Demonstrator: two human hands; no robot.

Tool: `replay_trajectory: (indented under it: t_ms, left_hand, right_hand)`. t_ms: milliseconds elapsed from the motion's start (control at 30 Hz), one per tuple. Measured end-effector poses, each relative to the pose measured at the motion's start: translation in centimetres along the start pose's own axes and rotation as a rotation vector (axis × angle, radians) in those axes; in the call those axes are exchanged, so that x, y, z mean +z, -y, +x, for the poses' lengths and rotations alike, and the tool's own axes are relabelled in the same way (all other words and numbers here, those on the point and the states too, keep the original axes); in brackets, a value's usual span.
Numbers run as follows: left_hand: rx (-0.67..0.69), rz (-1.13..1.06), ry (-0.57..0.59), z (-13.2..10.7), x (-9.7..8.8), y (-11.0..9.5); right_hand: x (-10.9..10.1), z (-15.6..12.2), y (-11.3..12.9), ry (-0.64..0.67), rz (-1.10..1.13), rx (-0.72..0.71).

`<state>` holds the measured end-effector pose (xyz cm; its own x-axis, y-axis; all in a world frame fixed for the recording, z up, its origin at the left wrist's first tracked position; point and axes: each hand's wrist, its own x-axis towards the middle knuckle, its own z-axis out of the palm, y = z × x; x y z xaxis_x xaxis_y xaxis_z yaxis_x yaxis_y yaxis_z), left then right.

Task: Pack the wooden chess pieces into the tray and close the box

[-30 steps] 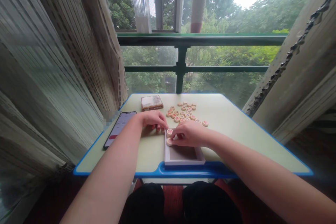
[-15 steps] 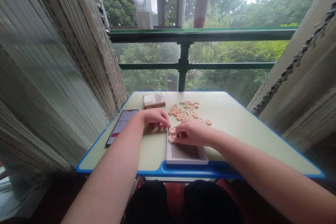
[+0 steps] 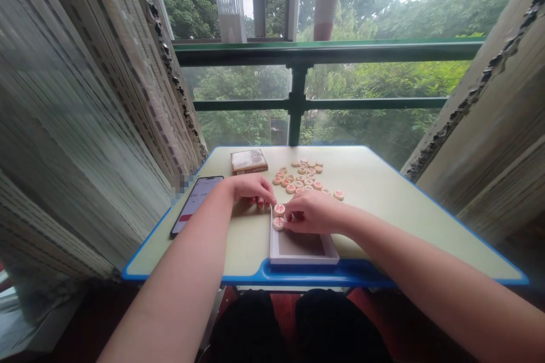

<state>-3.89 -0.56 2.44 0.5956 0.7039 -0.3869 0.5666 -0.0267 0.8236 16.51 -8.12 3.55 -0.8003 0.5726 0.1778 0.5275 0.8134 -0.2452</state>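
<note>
A shallow white box (image 3: 303, 254) lies on the pale table (image 3: 383, 204) near its front edge. Two round wooden chess pieces (image 3: 279, 216) with red marks sit in the box's far left corner. My right hand (image 3: 313, 212) rests over the far end of the box, fingers curled beside those pieces, touching them. My left hand (image 3: 251, 190) lies on the table just left of the box corner, fingers bent down against the surface. A loose cluster of several more wooden pieces (image 3: 304, 178) lies beyond both hands.
A phone (image 3: 196, 204) showing a timer lies at the table's left edge. A small closed box (image 3: 249, 161) sits at the far left. Curtains hang on both sides; a green railing (image 3: 327, 51) and window stand behind the table. The blue front rim (image 3: 298, 279) borders my knees.
The view has shifted slightly upward and left. My right hand has nudged forward a little at the box corner; my left hand stays in place.
</note>
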Motion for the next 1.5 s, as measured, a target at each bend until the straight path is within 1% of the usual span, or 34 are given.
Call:
replay_trajectory:
  t_ms: [133, 200, 500, 733, 800, 967, 1033, 1067, 1100, 1133, 1200, 1267, 1300, 1333, 1367, 1433, 1467, 1500]
  left_hand:
    - [-0.002, 0.003, 0.008, 0.0, -0.1, 0.0]
    - [0.001, 0.007, 0.005, 0.0, -0.1, -0.1]
    - [-0.010, 0.013, 0.011, 0.1, -0.1, 0.1]
    - [-0.016, 0.006, 0.006, 0.2, -0.1, 0.1]
    - [-0.020, 0.011, 0.011, 0.2, -0.1, 0.0]
    - [-0.028, 0.040, 0.020, -0.1, 0.1, -0.5]
    - [-0.021, 0.044, 0.019, -0.2, 0.2, -0.7]
    - [-0.023, 0.047, 0.021, -0.3, 0.3, -0.8]
    - [-0.024, 0.050, 0.022, -0.3, 0.3, -0.8]
    - [-0.026, 0.050, 0.026, -0.3, 0.4, -0.8]
    - [-0.019, 0.038, 0.028, -0.3, 0.4, -0.8]
    - [-0.013, 0.027, 0.026, -0.3, 0.5, -0.8]
    - [-0.013, 0.024, 0.025, -0.3, 0.5, -0.8]
    - [-0.016, 0.022, 0.023, -0.3, 0.5, -0.8]
    - [-0.023, 0.018, 0.019, -0.3, 0.5, -0.9]
    - [-0.039, -0.005, 0.000, -0.3, 0.6, -0.9]
    - [-0.047, -0.023, -0.017, -0.2, 0.7, -0.9]
    - [-0.050, -0.040, -0.034, -0.2, 0.7, -0.8]
  right_hand:
    - [0.0, 0.3, -0.1, -0.109, -0.017, 0.100]
    - [0.0, 0.4, -0.3, -0.149, -0.039, 0.128]
    - [0.5, 0.5, -0.9, -0.129, -0.038, 0.088]
    - [0.1, 0.5, -1.1, -0.154, -0.027, 0.146]
    - [-0.2, 0.5, -1.7, -0.225, -0.039, 0.198]
    - [-1.9, -0.1, -4.7, -0.581, -0.071, 0.471]
    - [-3.1, -0.4, -5.7, -0.663, -0.054, 0.557]
    - [-3.8, -0.7, -6.0, -0.679, -0.017, 0.610]
    - [-4.6, -0.9, -6.2, -0.665, 0.026, 0.663]
    - [-5.3, -1.2, -6.2, -0.621, 0.071, 0.709]
    - [-6.6, -1.8, -6.0, -0.472, 0.130, 0.775]
    - [-7.1, -2.4, -5.8, -0.338, 0.140, 0.818]
    - [-6.9, -2.7, -5.8, -0.319, 0.129, 0.834]
    - [-6.5, -3.0, -5.9, -0.333, 0.111, 0.853]
    - [-5.9, -3.3, -6.1, -0.387, 0.083, 0.852]
    - [-4.4, -3.9, -7.0, -0.568, -0.018, 0.839]
    - [-3.7, -4.2, -7.5, -0.608, -0.061, 0.828]
    - [-3.0, -4.4, -7.9, -0.607, -0.080, 0.809]
